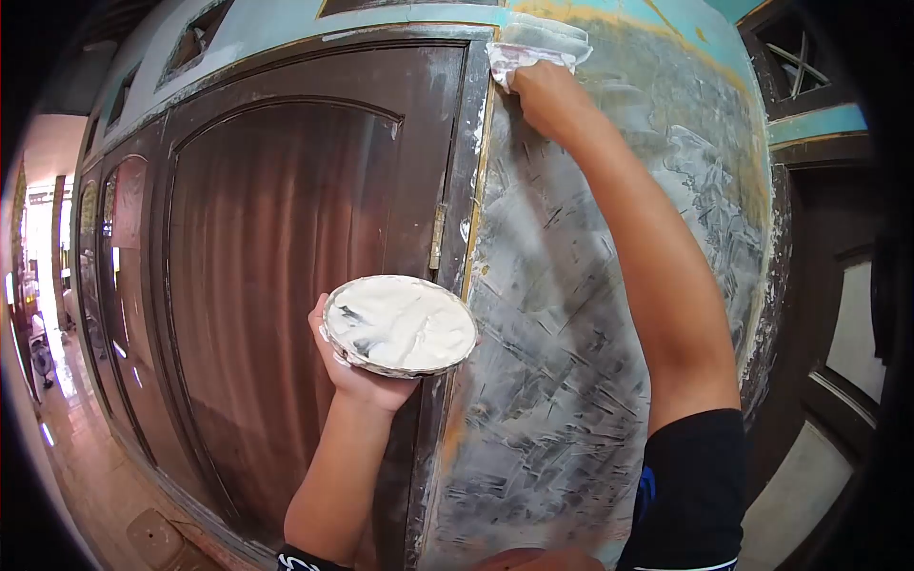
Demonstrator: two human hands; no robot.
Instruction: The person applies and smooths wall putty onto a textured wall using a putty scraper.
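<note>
My left hand (369,384) is closed around the underside and edge of a round, shallow dish or lid (390,367), held in front of the door frame. White putty (409,319) is heaped across it, with a few dark gouges at its left. High up, my right hand (547,90) grips a putty scraper (502,65) smeared with white, its blade against the wall beside the frame's upper corner. A pale band of putty (543,36) lies on the wall just above that hand. The scraper's handle is hidden by my fingers.
The grey wall (571,428) carries patchy white streaks and orange-yellow edges. To the left are brown wooden panels with glass and a reddish curtain (276,219); a metal hinge (438,236) sits on the frame. Another dark door (819,314) stands at right, a tiled floor (86,457) at lower left.
</note>
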